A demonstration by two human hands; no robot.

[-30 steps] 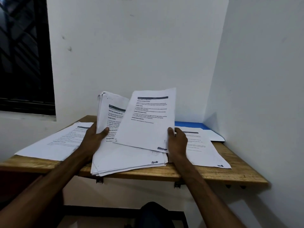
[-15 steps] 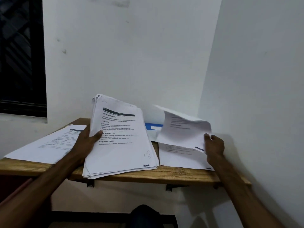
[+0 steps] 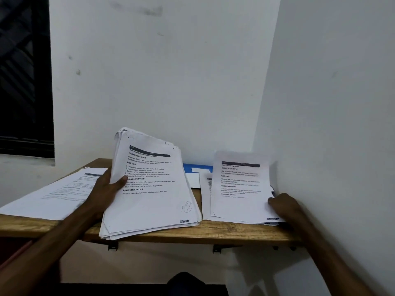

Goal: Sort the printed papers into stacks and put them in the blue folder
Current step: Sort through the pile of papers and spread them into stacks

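Head view: sheet (image 3: 239,189) now lowered onto the right pile (image 3: 205,201), its near corner pinched by the right hand (image 3: 282,207) against the wall. Left hand (image 3: 106,189) grips the tilted thick stack (image 3: 149,201), which reads "INITIAL SCENE SETUP", "TASK GOAL", "REQUIRED PROPS". Blue folder (image 3: 197,167) lies between and beyond both grips, mostly covered by papers.

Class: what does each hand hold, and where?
Left hand grips the paper stack by its left edge; right hand holds a sheet by its lower-right corner.

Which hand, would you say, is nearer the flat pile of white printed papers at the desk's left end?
Left. The left hand grips the tilted white paper stack beside that pile; the right hand holds a printed sheet at the far end.
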